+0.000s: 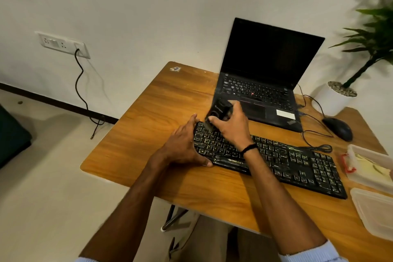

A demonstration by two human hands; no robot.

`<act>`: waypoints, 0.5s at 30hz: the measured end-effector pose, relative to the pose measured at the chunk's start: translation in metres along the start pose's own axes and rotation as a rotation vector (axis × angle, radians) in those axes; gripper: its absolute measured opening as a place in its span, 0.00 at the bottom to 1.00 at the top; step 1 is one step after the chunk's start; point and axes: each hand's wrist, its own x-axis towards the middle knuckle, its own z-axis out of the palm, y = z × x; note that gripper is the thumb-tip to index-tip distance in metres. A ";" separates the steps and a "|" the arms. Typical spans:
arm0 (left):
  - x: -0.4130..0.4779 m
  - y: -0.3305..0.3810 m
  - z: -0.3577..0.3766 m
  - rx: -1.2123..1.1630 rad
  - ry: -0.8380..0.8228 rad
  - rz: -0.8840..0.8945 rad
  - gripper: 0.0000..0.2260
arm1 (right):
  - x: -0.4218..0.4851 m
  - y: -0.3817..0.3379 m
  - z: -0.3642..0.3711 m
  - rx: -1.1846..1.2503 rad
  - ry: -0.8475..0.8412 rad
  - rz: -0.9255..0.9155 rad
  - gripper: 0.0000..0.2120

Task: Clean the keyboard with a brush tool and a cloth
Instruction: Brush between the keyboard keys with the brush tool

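Forearms (276, 198) cross desk (148, 112); keyboard (297, 166) lies near its front edge. Left hand (182, 147) lies flat, bracing keyboard's left end; right hand (231, 125) grips brush (219, 110), tip at top-left keys. Best: short, light strokes along rows.

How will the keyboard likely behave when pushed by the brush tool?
Probably stiff: the keyboard lies flat as one slab. It may slide on the smooth desk under the brush tool, hence the left hand bracing its end.
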 end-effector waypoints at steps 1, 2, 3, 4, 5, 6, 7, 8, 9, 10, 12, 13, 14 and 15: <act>0.000 0.000 0.000 -0.005 0.003 0.003 0.72 | 0.001 -0.003 0.006 -0.008 -0.039 -0.019 0.27; 0.000 -0.001 0.000 -0.009 0.005 0.013 0.72 | 0.004 -0.005 0.010 -0.040 -0.045 -0.034 0.26; 0.001 -0.002 -0.001 -0.011 0.008 0.027 0.72 | 0.005 -0.006 0.010 -0.082 -0.024 -0.045 0.25; 0.001 -0.003 -0.001 -0.017 0.007 0.037 0.73 | 0.007 -0.005 0.009 -0.117 0.019 -0.041 0.24; 0.001 -0.004 -0.001 -0.028 0.006 0.039 0.72 | 0.007 -0.005 0.007 -0.146 0.069 -0.031 0.23; 0.002 -0.004 -0.001 -0.039 0.005 0.039 0.72 | 0.007 -0.003 0.005 -0.160 0.112 -0.024 0.22; 0.002 -0.005 -0.001 -0.051 0.002 0.037 0.72 | 0.006 -0.002 0.005 -0.160 0.127 -0.024 0.20; 0.002 -0.006 -0.002 -0.061 0.001 0.034 0.72 | 0.005 -0.003 0.007 -0.149 0.101 -0.031 0.18; 0.003 -0.006 -0.002 -0.065 0.001 0.035 0.72 | 0.004 -0.004 0.010 -0.135 0.052 -0.043 0.17; 0.002 -0.006 -0.001 -0.067 0.002 0.037 0.72 | 0.004 -0.004 0.012 -0.126 0.013 -0.055 0.17; 0.002 -0.006 -0.001 -0.074 0.002 0.037 0.72 | 0.006 -0.006 0.012 -0.140 0.041 -0.060 0.14; 0.002 -0.006 -0.001 -0.078 -0.001 0.035 0.72 | 0.007 -0.005 0.011 -0.144 0.084 -0.049 0.14; 0.002 -0.006 -0.001 -0.082 -0.005 0.032 0.72 | 0.008 -0.003 0.010 -0.143 0.096 -0.042 0.15; 0.002 -0.006 -0.001 -0.085 -0.006 0.031 0.72 | 0.008 -0.001 0.010 -0.139 0.065 -0.050 0.16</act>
